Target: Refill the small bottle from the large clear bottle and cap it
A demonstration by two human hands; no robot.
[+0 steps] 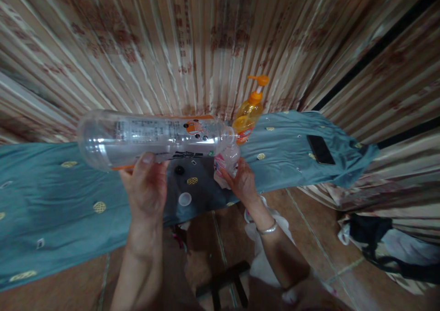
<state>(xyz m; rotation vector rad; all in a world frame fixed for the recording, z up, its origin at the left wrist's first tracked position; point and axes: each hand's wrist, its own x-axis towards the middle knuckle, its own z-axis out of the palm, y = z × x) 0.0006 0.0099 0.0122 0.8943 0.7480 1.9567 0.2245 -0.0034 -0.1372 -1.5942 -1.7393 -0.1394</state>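
Observation:
My left hand (146, 187) grips a large clear plastic bottle (151, 138) with an orange-printed label, held on its side with its mouth pointing right. That mouth sits over a small clear bottle (228, 159) standing on the cloth, which my right hand (242, 180) holds from the right. A white cap (184, 199) and a small black cap (179, 170) lie on the cloth between my hands.
A teal cloth (68, 196) with yellow dots covers the table. An orange pump bottle (250, 111) stands just behind the small bottle. A black phone (320, 149) lies to the right. Striped curtain hangs behind; a black bag (385, 247) lies on the tiled floor at right.

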